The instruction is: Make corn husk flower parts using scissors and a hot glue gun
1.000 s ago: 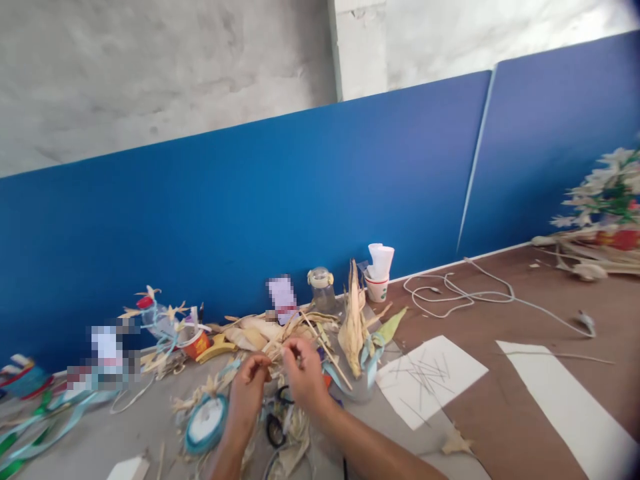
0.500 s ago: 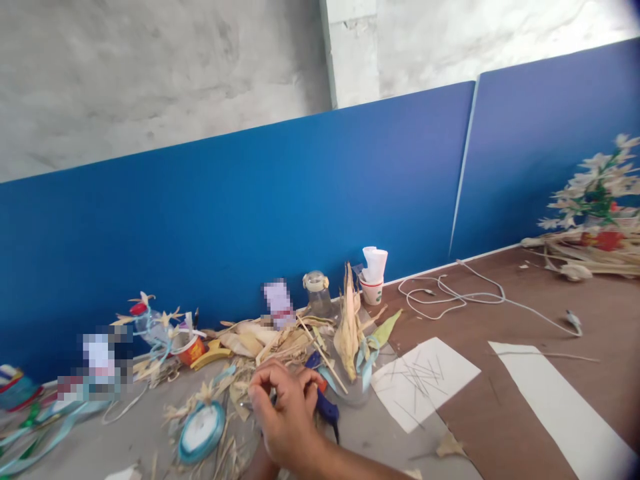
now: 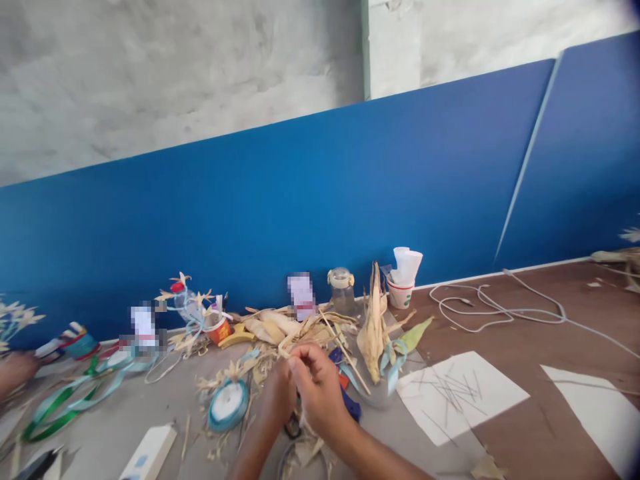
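Observation:
My left hand (image 3: 281,395) and my right hand (image 3: 323,393) meet over the grey part of the table, fingers closed together. At their fingertips shows a pale husk strip (image 3: 284,349); most of what they grip is hidden by the fingers. Just right of my right hand lies a blue glue gun (image 3: 351,404), partly covered. A roll of light blue ribbon (image 3: 229,404) lies left of my left hand. Dry corn husks (image 3: 273,327) are heaped behind the hands, and a tall husk bundle (image 3: 374,333) with blue ribbon stands to the right.
A white sheet (image 3: 463,393) with several thin sticks lies at right, near a white cable (image 3: 483,310). A lidded jar (image 3: 342,290) and a paper cup (image 3: 401,293) stand by the blue partition (image 3: 280,213). A white power strip (image 3: 150,453) lies front left. Another person's hand (image 3: 17,372) shows far left.
The view has swung left, so the table things sit further right. My left hand, mostly hidden before, now shows beside my right. Another person's hand has come into view.

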A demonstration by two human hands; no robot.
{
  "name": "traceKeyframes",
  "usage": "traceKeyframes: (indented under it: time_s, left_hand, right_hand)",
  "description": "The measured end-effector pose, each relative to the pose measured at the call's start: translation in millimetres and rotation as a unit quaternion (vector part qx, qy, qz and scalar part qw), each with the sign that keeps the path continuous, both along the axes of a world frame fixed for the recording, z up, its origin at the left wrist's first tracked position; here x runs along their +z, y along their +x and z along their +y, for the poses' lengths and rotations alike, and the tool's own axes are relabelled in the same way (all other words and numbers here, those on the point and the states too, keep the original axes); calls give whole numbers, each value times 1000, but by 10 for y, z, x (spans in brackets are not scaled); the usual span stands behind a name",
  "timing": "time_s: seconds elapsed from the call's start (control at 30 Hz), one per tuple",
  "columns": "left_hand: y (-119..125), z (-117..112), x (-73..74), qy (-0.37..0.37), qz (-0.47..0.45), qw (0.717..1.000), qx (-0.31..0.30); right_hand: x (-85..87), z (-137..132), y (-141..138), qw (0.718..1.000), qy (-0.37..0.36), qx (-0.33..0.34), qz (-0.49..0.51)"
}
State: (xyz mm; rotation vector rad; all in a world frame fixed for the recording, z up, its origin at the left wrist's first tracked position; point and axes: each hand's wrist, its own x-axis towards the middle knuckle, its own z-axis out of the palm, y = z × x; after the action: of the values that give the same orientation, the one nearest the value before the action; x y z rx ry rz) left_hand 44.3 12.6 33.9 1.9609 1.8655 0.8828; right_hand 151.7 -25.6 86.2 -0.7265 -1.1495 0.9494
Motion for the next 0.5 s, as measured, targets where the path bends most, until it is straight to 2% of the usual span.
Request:
traceKeyframes:
  time_s: [0.07, 0.1, 0.13, 0.23, 0.33, 0.5]
  left_hand:
    - [-192, -13, 34, 0, 18, 1000, -5]
    - [-285, -28, 38, -10, 55, 998, -22]
    - [-370, -47, 30, -26, 103, 994, -12]
    - [-537, -109, -46, -130, 235, 963, 25]
    - [-562, -143, -127, -188, 297, 934, 59]
    - [-547, -114, -93, -212, 304, 925, 84]
  right_hand:
    - [-4, 36, 16, 1000, -3, -3, 0]
    - [-11, 53, 20, 1000, -3, -5, -3]
    - [-20, 68, 22, 1000, -2, -8, -6]
    - [-42, 97, 24, 1000, -5, -12, -18]
    - [-52, 102, 25, 999, -12, -14, -27]
    - [-60, 108, 29, 999, -9, -13, -42]
